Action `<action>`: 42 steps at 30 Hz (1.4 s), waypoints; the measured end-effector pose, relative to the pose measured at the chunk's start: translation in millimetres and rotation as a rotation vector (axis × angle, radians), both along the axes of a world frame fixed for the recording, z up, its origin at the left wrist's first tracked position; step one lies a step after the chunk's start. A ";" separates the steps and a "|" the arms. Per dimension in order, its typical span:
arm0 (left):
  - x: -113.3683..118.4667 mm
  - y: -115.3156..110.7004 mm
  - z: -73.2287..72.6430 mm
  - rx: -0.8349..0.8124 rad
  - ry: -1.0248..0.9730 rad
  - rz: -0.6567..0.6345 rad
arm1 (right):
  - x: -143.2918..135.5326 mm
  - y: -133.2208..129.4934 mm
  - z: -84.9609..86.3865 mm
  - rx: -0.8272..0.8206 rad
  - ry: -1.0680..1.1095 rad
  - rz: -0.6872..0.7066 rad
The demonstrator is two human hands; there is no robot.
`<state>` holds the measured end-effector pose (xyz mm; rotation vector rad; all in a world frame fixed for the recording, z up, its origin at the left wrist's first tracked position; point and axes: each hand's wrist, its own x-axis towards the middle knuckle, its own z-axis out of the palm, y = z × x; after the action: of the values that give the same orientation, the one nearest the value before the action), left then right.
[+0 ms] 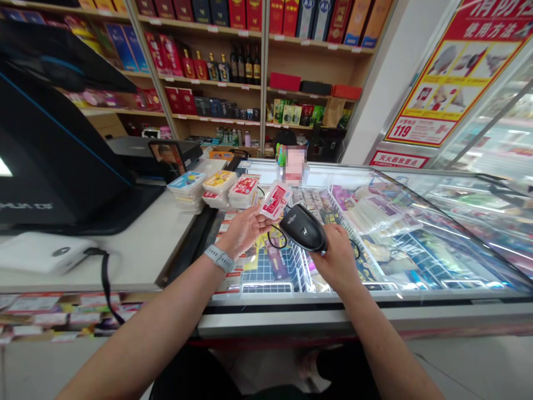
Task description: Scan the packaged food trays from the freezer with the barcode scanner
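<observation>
My left hand [244, 230] grips a flat white package [276, 200] with a red label by its lower edge, tilted up over the freezer. In my right hand [338, 260] is a black barcode scanner [303, 228], its head pointing left at the package and close to it. Whether the two touch is hard to tell. Left of the package stand stacks of similar flat packs: one with red tops [244, 188], one with a yellow top [219, 181] and one with blue tops [186, 182]. The scanner's black cable [277, 246] loops below my hands.
Beneath my hands is a glass-topped chest freezer [325, 300] with wire baskets and frozen goods. On the left counter [141, 253] are a black checkout terminal [54, 144] and a white device [45, 253] with a cable. Shelves [208, 83] of boxes and bottles stand behind.
</observation>
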<state>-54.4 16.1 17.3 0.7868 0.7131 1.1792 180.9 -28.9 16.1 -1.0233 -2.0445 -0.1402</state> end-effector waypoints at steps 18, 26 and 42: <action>1.4 -2.7 1.6 0.025 0.034 0.016 | -0.8 -2.0 1.7 -0.019 -0.010 0.016; -11.7 -8.3 26.7 0.443 0.589 0.537 | -1.0 -1.2 1.5 0.032 -0.015 0.004; -15.6 12.0 23.7 0.735 1.219 0.717 | -1.6 -3.2 3.4 0.024 0.013 -0.014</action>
<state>-69.9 28.1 40.9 2.0520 1.6874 1.5691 179.4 -32.1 19.5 -1.0214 -2.0199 -0.1650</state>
